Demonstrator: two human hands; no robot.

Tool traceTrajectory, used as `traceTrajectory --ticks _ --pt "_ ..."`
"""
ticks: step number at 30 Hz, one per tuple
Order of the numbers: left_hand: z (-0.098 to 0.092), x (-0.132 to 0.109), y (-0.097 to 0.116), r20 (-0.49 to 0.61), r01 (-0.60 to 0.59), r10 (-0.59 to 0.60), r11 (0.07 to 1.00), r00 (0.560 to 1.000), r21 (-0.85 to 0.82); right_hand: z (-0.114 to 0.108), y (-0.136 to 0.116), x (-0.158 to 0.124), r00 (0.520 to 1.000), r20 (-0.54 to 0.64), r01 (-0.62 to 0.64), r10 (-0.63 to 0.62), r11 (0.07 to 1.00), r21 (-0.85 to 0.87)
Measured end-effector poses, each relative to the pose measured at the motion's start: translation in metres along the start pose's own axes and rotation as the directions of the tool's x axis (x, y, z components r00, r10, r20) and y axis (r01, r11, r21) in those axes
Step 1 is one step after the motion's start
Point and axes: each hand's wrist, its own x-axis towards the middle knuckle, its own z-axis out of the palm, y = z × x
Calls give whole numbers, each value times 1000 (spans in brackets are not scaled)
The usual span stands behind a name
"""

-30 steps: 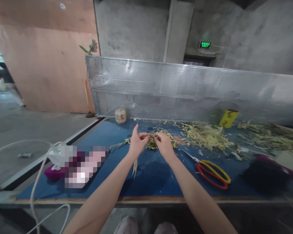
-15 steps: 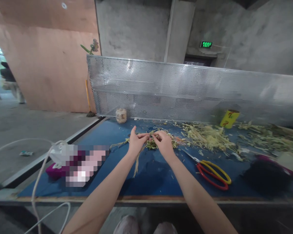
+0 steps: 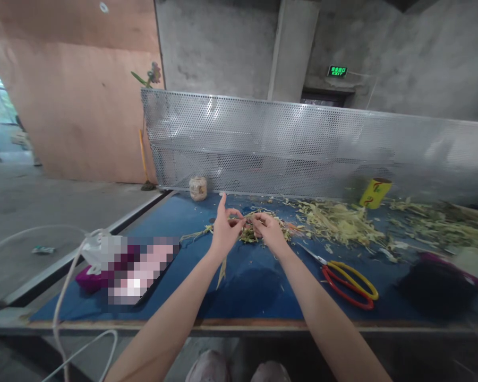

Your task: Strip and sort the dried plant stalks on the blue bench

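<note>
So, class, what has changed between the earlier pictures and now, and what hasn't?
The left hand and right hand keep pinching the plant bundle, fingers drawn slightly closer together. The left forefinger now points higher. The person at the far-left doorway has gone from view. The scissors, jar and yellow can stayed put.

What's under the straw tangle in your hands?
Blue cloth-covered table top shows around the tangle of green and pale dried plant strips. The left hand and right hand pinch it and cover its middle, so anything directly beneath is hidden.
</note>
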Motion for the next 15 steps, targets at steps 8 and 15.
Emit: traceTrajectory --ticks 8,15 --pt "1 -1 2 124 40 -40 999 991 2 -4 3 1 1000 -25 15 -16 999 -42" --pt "2 -2 10 3 46 -46 999 999 15 -1 0 0 997 -49 53 -60 989 -137"
